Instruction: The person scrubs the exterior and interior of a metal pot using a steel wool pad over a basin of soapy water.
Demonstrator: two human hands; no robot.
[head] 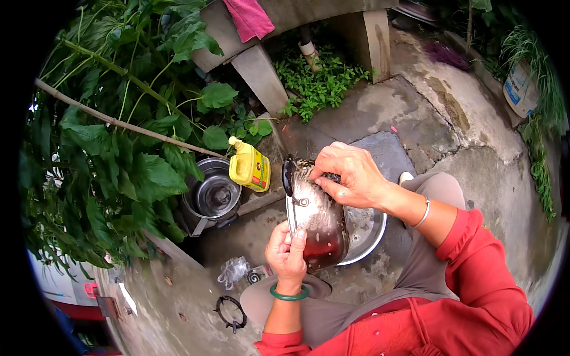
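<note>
A metal pot (318, 222) with soapy streaks on its side is tipped over in front of me. My left hand (288, 256) grips its rim, thumb on the outer wall. A black loop handle (288, 175) sticks out near the rim. Fingers bent, my right hand (349, 175) presses against the upper side of the pot. Under its palm shows a dark, wiry pad (333, 177), apparently a steel-wool scourer, mostly hidden by the fingers. Partly behind the pot, a metal basin (382, 227) holds sudsy water.
A yellow pump-top detergent jug (251, 167) stands left of the pot, beside another steel pot (189, 196). On the concrete lie a clear plastic bag (234, 272) and a black burner pan support (218, 307). Leafy plants (147, 173) and a stick (120, 120) crowd the left.
</note>
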